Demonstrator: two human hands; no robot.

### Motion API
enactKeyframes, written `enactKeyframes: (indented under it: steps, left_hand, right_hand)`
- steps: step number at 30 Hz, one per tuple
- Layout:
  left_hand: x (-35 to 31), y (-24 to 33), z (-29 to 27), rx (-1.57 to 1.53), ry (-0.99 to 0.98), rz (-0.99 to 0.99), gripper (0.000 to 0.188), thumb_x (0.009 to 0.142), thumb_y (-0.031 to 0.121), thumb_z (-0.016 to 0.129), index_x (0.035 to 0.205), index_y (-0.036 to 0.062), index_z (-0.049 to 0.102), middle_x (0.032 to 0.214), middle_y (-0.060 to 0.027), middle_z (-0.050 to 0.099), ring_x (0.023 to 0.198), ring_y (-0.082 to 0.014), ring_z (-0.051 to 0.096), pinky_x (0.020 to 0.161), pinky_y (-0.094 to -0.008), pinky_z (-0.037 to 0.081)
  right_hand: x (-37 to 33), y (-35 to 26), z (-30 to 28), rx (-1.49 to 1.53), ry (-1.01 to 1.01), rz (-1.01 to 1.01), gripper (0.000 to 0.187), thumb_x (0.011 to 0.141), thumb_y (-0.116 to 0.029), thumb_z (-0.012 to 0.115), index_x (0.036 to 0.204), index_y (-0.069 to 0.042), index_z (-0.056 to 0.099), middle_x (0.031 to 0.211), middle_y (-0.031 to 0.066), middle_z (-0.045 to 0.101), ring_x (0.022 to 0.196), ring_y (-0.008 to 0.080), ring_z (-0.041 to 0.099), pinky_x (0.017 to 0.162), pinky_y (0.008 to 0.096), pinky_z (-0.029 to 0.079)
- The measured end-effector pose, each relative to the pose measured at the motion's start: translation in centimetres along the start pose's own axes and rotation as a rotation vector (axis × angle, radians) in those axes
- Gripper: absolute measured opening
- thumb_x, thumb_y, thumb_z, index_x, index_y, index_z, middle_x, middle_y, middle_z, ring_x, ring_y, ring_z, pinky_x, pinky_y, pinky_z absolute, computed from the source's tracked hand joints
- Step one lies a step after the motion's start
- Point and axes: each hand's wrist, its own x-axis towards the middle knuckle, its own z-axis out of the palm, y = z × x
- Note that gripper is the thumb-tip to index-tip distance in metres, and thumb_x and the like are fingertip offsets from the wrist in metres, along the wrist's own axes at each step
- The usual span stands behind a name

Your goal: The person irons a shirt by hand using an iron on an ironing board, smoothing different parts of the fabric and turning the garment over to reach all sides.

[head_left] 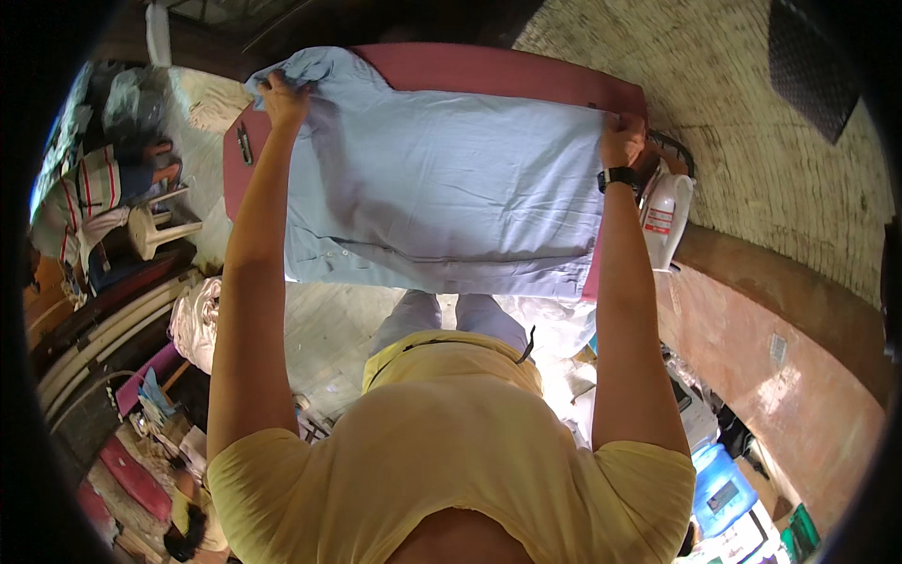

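A light blue button-up shirt (pixel 451 179) lies spread across a dark red padded board (pixel 489 70), its near edge with small buttons hanging over the board's near side. At the far left, my left hand (pixel 285 99) is closed on the fabric by the sleeve and shoulder area. My right hand (pixel 622 141), with a black watch on the wrist, grips the shirt's far right corner. Both arms are stretched forward, and the cloth between the hands is mostly flat with some soft creases. Just beside my right wrist stands a white plastic object with red markings (pixel 665 216).
A small dark tool (pixel 244 143) lies on the board's left end. To the left are a pale stool (pixel 155 230), another person's foot and a shiny pink bundle (pixel 197 324). A brown ledge (pixel 770 282) curves along the right, with a blue container (pixel 722 484) below it.
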Motion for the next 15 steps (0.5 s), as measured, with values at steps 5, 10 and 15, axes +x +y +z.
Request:
enactKeyframes:
  steps: [5,10,15]
  left_hand:
    - [-3.4,10.7,-2.9,0.325,-0.014,0.348,0.055,0.085,0.023,0.072,0.136,0.0167,0.051,0.137,-0.0085,0.049,0.126,-0.0356,0.045,0.101,-0.0507,0.037]
    - [-3.4,7.3,0.8,0.073,-0.529,0.565,0.042,0.085,0.032,0.071,0.123,0.0191,0.058,0.124,-0.0053,0.055,0.12,-0.0306,0.048,0.099,-0.0546,0.036]
    - [-2.4,12.1,2.7,0.218,-0.313,0.535,0.036,0.086,0.034,0.071,0.117,0.018,0.06,0.12,-0.0082,0.056,0.12,-0.0323,0.047,0.099,-0.0552,0.037]
  right_hand:
    - [-5.3,-2.2,-7.2,-0.141,-0.04,-0.159,0.045,0.085,-0.019,0.071,0.119,0.004,0.052,0.116,0.0292,0.057,0.111,0.0489,0.052,0.094,0.0579,0.042]
    - [-18.7,-3.4,-15.9,-0.13,-0.345,0.085,0.061,0.092,-0.026,0.068,0.134,0.008,0.042,0.132,0.0383,0.046,0.126,0.0547,0.042,0.109,0.0602,0.032]
    - [-25.4,-3.4,-19.0,-0.088,-0.168,0.253,0.032,0.091,-0.019,0.067,0.113,0.002,0.057,0.108,0.0258,0.056,0.105,0.0464,0.052,0.098,0.0577,0.037]
